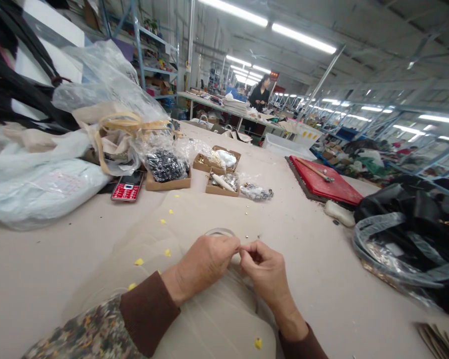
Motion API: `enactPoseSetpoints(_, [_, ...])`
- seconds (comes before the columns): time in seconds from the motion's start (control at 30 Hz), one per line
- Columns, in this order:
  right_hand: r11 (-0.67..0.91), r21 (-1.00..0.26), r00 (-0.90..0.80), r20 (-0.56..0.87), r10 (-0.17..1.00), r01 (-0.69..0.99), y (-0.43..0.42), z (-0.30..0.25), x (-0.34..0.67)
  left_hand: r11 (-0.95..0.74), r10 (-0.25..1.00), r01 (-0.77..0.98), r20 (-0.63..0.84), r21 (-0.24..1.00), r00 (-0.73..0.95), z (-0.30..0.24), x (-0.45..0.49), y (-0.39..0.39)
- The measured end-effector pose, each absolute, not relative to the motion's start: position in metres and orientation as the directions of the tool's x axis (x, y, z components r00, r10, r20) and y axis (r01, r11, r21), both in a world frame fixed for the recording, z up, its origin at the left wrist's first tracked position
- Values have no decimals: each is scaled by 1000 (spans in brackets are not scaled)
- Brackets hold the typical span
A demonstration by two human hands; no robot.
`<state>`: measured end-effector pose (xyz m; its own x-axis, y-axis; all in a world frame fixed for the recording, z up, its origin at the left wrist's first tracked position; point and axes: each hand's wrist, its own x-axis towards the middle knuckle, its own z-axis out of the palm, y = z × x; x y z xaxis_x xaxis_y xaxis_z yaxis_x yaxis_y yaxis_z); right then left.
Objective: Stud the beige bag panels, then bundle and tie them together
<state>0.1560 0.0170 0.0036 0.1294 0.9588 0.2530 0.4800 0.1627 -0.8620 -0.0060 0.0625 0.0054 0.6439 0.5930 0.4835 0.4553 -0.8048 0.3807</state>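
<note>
My left hand and my right hand meet fingertip to fingertip, both closed in a pinch. Whatever lies between the fingertips is too small to make out. Beneath them are overlapping beige pieces of material dotted with several small yellow bits. A thin pale grey band curves out behind my left hand, and its other end is hidden by the hands. Small metal studs lie just beyond my fingertips.
Cardboard boxes of small hardware stand ahead, beside a red phone. Plastic-wrapped goods pile up at left. A hammer lies on a red board at right, near black bags. A person stands farther back.
</note>
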Motion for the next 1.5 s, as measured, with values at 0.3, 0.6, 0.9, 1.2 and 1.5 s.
enactPoseSetpoints(0.3, [-199,-975,376,-147,915,103,42,-6,194,-737,674,612,377,287,635,4,-7,60])
enactPoseSetpoints(0.6, [-261,-947,269,-206,941,187,43,-11,203,-696,717,701,99,157,690,8,-7,65])
enactPoseSetpoints(0.9, [-264,-904,273,-174,946,337,61,-10,201,-698,715,688,137,197,686,5,-10,68])
enactPoseSetpoints(1.2, [-248,-814,269,-118,956,525,69,-13,190,-693,719,691,120,206,685,2,-9,69])
enactPoseSetpoints(1.5, [-261,-846,345,-99,934,466,63,-19,196,-682,726,697,98,221,680,7,-10,68])
